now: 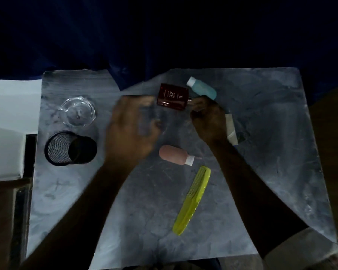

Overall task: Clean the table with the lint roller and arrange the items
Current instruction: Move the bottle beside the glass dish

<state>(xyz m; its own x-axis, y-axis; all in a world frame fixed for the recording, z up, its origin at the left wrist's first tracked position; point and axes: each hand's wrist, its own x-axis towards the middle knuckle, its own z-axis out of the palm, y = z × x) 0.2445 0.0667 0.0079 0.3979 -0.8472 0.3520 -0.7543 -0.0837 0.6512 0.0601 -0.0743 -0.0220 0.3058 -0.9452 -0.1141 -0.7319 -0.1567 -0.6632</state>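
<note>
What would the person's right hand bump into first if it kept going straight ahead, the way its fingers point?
Probably the teal bottle, lying just beyond the right hand. The fingertips also sit beside the dark red box, just left of that line. Depth is unclear, so the hand might pass above them.

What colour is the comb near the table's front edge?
Yellow-green comb, clearest in the head view.

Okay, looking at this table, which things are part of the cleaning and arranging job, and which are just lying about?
Job: lint roller under right hand, dark red bottle, teal bottle, pink bottle, comb, mesh cup, glass dish, table.
Lying about: blue cloth, white surface.
</note>
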